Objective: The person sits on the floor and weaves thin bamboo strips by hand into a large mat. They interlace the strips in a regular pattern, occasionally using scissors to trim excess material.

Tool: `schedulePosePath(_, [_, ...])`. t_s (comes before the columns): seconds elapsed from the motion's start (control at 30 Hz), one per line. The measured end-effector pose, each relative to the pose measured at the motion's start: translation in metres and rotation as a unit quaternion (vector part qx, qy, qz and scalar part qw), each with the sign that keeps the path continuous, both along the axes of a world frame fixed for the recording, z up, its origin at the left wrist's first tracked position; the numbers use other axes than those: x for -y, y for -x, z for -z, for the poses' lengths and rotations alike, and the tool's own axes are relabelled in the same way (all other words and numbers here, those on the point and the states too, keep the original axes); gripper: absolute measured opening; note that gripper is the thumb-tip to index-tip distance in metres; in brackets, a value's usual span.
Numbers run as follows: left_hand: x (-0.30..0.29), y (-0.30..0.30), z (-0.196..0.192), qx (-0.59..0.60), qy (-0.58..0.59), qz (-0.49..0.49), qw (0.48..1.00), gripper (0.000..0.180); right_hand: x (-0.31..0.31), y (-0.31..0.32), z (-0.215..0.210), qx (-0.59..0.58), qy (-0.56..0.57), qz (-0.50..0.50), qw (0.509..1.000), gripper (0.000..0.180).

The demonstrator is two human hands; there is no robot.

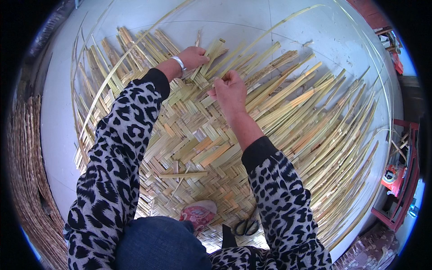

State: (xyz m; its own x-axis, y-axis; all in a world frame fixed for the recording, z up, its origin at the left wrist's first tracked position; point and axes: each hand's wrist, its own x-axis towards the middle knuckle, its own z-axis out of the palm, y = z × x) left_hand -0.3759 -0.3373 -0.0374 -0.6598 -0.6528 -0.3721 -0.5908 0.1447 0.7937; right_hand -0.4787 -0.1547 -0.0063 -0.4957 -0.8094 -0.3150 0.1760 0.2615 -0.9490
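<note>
A large herringbone-woven mat of flat pale green and tan plant strips lies under my arms, and loose strip ends fan out past its far and right edges. At the far edge my left hand, with a silver bracelet at the wrist, is closed at a short plant strip that stands out of the weave; its fingertips are partly hidden. Slightly nearer and to the right, my right hand pinches at the weave's edge with thumb and fingers together. What lies between those fingers is too small to make out.
Scissors with black handles lie near my body, by a patterned shoe. A loose strip piece rests on the mat. Long thin strips arch over the pale tiled floor. A red wooden frame stands at the right.
</note>
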Motion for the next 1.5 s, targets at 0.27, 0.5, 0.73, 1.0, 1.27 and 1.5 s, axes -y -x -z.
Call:
schedulePosePath(0.27, [-0.001,0.008,-0.013,0.060,-0.028,0.124,0.990,0.021,0.003,0.001,0.008,-0.010,0.020,0.001,1.000,0.013])
schedulePosePath(0.5, [-0.012,0.024,-0.011,0.083,0.078,0.157,0.981,0.028,0.012,0.001,0.016,0.001,-0.025,-0.006,1.000,0.010])
schedulePosePath(0.73, [-0.017,0.004,-0.021,-0.065,-0.172,0.052,0.982,0.029,0.018,-0.004,0.030,-0.111,-0.056,-0.047,0.991,0.016])
schedulePosePath(1.0, [-0.010,-0.006,-0.017,-0.140,-0.181,0.017,0.973,0.030,0.013,-0.007,0.031,-0.409,-0.046,-0.063,0.909,0.019])
schedulePosePath(1.27, [-0.010,-0.018,-0.005,0.009,0.155,-0.069,0.985,0.021,0.006,-0.009,0.031,-0.394,-0.051,-0.041,0.917,0.016])
schedulePosePath(1.5, [-0.016,-0.028,-0.014,0.133,0.307,0.011,0.942,0.025,0.008,0.000,0.032,-0.408,-0.013,-0.116,0.906,0.016])
